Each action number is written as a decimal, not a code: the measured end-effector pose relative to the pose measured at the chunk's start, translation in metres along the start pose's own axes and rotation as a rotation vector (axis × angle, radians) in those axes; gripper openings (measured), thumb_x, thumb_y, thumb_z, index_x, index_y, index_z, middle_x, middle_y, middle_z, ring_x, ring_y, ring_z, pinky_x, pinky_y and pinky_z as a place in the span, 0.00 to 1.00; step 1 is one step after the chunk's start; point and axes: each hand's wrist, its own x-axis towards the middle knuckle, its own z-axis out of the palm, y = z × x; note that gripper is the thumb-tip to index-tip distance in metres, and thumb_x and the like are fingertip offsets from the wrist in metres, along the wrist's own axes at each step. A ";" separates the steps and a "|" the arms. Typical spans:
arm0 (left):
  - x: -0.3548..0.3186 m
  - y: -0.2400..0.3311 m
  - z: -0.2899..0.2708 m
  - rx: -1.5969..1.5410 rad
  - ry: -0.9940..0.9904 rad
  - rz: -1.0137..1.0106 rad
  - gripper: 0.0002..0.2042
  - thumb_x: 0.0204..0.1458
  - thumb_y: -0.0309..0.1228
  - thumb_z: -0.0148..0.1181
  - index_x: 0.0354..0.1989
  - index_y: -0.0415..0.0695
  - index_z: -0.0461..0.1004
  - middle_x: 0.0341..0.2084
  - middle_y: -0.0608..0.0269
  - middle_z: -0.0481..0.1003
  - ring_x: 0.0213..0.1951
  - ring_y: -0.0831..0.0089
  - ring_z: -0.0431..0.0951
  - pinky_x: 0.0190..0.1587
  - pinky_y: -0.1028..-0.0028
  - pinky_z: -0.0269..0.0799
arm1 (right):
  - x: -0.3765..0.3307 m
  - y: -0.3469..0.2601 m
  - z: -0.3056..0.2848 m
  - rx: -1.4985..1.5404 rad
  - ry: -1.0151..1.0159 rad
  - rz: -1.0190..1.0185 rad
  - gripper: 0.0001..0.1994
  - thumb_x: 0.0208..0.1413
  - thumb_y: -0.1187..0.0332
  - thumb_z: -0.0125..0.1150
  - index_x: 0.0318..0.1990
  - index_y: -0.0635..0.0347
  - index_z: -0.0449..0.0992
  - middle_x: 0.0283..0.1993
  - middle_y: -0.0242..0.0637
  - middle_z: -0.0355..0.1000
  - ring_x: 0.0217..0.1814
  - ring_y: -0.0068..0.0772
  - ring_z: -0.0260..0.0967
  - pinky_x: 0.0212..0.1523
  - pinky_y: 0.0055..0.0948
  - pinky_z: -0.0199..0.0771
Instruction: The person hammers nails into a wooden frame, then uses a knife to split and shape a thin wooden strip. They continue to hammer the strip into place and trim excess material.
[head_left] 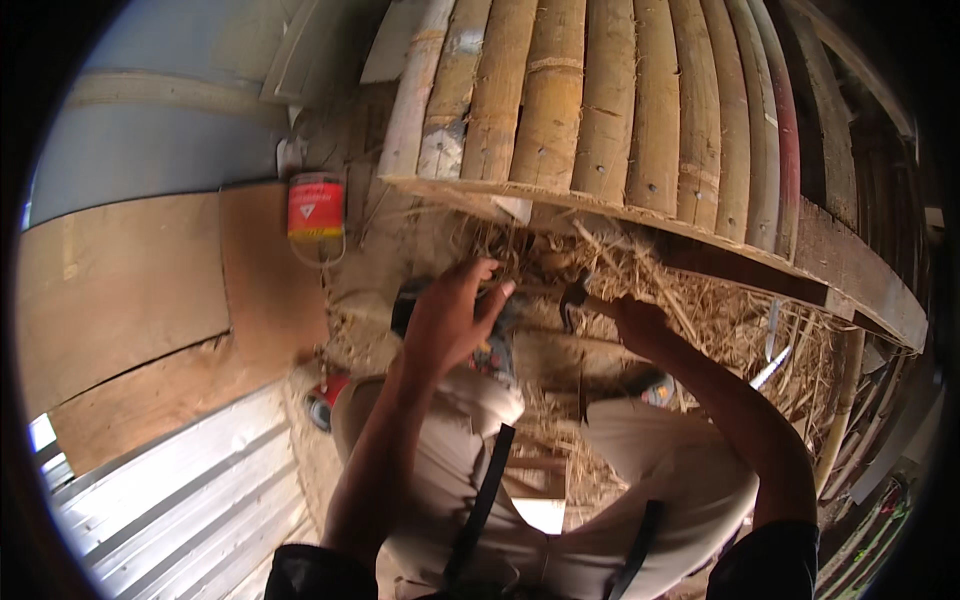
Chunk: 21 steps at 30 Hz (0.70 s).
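My right hand (640, 322) is closed round the handle of a hammer (573, 300), whose dark head points left, toward my other hand. My left hand (447, 312) is half curled in front of the bamboo platform. Its thumb and forefinger stand apart, and I see nothing held between them. Close to its fingertips, a narrow wooden strip (540, 291) lies across toward the hammer head. Beneath the left hand is a dark object (405, 305), mostly covered. A wooden board (565, 355) lies low between my legs, below the hammer.
A slatted bamboo platform (600, 110) overhangs the work from the far side. Straw and wood scraps (690, 290) litter the ground, with a saw blade (770, 370) at right. A red tin (316, 207) stands left, beside plywood sheets (130, 290) and corrugated metal (190, 490).
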 end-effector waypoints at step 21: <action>-0.099 0.073 -0.014 -0.135 -0.200 0.385 0.17 0.61 0.33 0.57 0.53 0.34 0.73 0.39 0.50 0.81 0.42 0.66 0.81 0.49 0.68 0.74 | -0.086 0.012 -0.009 -0.073 0.080 0.017 0.14 0.49 0.59 0.62 0.33 0.61 0.82 0.32 0.44 0.79 0.36 0.46 0.78 0.36 0.45 0.77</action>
